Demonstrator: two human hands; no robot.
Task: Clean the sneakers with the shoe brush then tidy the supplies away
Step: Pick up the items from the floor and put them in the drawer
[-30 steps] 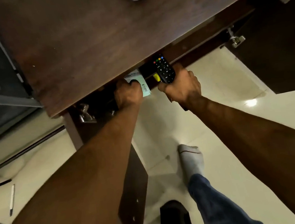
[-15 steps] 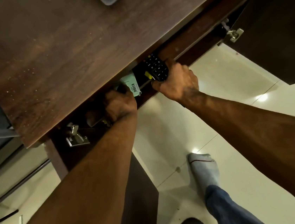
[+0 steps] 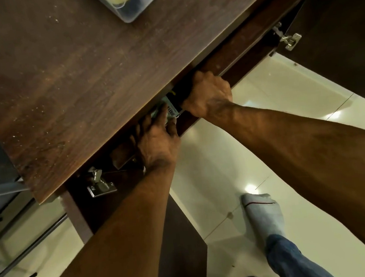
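My left hand point(image 3: 157, 141) reaches under the wooden top point(image 3: 78, 70) into the open cabinet and holds a pale green packet point(image 3: 172, 109) with a barcode between fingers and thumb. To its right, my right hand point(image 3: 208, 94) is curled round a black remote point(image 3: 175, 93) with a yellow spot. Most of the remote is hidden under the edge of the top. No sneakers or shoe brush show in this view.
A clear plastic box point(image 3: 126, 15) with a yellow roll stands on the top's far side. Cabinet doors hang open at left point(image 3: 184, 240) and right point(image 3: 335, 29), with metal hinges point(image 3: 100, 185). My socked foot point(image 3: 263, 213) stands on pale floor tiles.
Both hands have pushed further in under the wooden top. The remote, plainly visible before, is now mostly hidden, and the packet has gone deeper too.
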